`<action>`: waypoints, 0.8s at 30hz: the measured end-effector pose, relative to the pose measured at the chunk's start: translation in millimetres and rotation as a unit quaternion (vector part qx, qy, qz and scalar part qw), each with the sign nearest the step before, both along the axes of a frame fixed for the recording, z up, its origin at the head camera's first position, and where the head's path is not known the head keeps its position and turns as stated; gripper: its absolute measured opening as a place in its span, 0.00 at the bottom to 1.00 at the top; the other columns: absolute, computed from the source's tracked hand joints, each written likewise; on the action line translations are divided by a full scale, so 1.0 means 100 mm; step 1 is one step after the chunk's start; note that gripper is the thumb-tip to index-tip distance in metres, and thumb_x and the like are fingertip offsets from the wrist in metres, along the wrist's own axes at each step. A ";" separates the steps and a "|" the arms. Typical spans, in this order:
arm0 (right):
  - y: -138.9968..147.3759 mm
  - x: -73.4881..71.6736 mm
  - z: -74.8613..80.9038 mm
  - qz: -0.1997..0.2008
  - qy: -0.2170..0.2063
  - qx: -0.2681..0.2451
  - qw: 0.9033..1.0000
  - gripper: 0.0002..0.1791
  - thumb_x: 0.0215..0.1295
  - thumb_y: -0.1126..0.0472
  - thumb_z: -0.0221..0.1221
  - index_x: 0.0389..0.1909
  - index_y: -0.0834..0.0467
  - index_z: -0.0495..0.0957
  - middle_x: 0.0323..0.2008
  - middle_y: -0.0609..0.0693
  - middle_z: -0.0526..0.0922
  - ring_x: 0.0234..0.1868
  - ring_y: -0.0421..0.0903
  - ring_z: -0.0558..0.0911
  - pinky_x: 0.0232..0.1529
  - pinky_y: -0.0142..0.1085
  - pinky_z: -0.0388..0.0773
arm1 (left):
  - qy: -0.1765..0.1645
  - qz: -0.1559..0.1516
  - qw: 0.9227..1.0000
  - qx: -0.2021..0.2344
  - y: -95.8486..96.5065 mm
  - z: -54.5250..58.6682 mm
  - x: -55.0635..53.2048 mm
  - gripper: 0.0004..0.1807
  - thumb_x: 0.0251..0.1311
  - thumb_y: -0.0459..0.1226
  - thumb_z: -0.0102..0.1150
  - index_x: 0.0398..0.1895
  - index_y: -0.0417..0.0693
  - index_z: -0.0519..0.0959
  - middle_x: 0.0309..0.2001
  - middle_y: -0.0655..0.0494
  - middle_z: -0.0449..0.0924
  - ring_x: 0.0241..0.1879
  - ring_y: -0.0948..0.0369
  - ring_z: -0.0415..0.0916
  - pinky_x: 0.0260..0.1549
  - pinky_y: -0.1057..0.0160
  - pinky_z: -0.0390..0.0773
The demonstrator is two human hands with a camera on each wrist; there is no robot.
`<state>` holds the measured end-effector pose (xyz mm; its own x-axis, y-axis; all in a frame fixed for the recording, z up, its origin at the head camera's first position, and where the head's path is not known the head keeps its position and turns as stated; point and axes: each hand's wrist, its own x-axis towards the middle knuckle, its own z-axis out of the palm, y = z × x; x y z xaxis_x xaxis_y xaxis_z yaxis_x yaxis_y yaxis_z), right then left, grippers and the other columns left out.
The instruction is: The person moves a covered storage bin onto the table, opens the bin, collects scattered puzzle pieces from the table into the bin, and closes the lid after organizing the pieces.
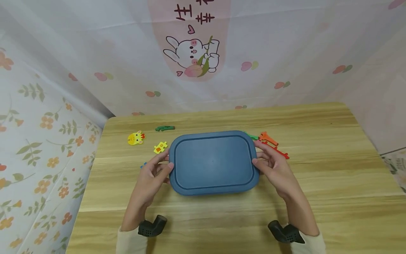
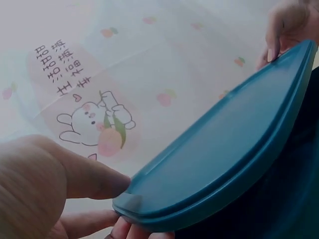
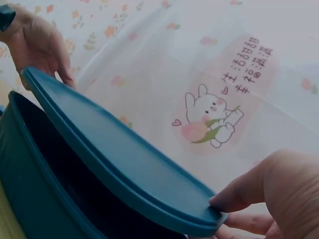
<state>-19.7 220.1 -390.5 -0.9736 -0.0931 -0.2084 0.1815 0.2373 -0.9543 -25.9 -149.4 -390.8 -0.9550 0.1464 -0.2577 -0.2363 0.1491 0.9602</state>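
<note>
The left hand [image 1: 149,181] and right hand [image 1: 276,170] pinch opposite ends of the blue lid [image 1: 213,162], thumbs on top, fingers beneath, above the tabletop [image 1: 209,222]; the wrist views show a gap between it and the blue box [image 3: 30,164] below. Uneven movement or a slipping thumb could tip the lid onto the box, and a sideways swing could knock the red toy piece [image 1: 280,152] beside the right hand

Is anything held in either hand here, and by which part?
Yes: the blue, rounded-rectangular, plastic-looking lid. The left hand pinches its left short end, the right hand its right short end, each with thumb on top and fingers underneath.
</note>
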 end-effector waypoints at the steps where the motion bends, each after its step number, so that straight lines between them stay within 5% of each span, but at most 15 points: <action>1: 0.01 0.00 0.00 0.002 -0.002 -0.009 1.000 0.31 0.75 0.59 0.56 0.76 0.52 0.61 0.50 0.48 0.80 0.45 0.36 0.82 0.43 0.28 0.84 | 0.006 -0.003 1.000 -0.003 0.00 0.01 -0.02 0.30 0.71 0.34 0.56 0.75 0.50 0.64 0.60 0.47 0.67 0.42 0.68 0.78 0.31 0.66 0.85; 9: 0.04 0.02 -0.04 -0.006 -0.012 -0.051 0.999 0.33 0.74 0.57 0.58 0.77 0.52 0.60 0.52 0.42 0.81 0.50 0.34 0.82 0.48 0.27 0.84 | 0.017 -0.033 0.999 0.004 0.02 0.05 -0.05 0.35 0.69 0.31 0.57 0.78 0.51 0.60 0.62 0.42 0.69 0.43 0.69 0.80 0.31 0.66 0.85; 17: 0.15 0.29 -0.10 -0.008 0.003 -0.072 0.997 0.33 0.72 0.63 0.59 0.75 0.61 0.61 0.42 0.41 0.86 0.38 0.35 0.86 0.37 0.29 0.86 | 0.004 -0.068 0.995 0.071 -0.02 -0.07 0.22 0.37 0.67 0.31 0.60 0.77 0.45 0.58 0.54 0.49 0.76 0.41 0.67 0.82 0.30 0.58 0.88; 24: 0.09 0.49 -0.16 -0.011 0.006 -0.065 0.998 0.31 0.72 0.65 0.59 0.73 0.64 0.62 0.40 0.41 0.87 0.38 0.37 0.86 0.40 0.28 0.85 | -0.009 -0.063 0.993 0.100 -0.10 -0.12 0.42 0.33 0.70 0.31 0.56 0.76 0.41 0.59 0.49 0.58 0.79 0.38 0.66 0.82 0.27 0.56 0.88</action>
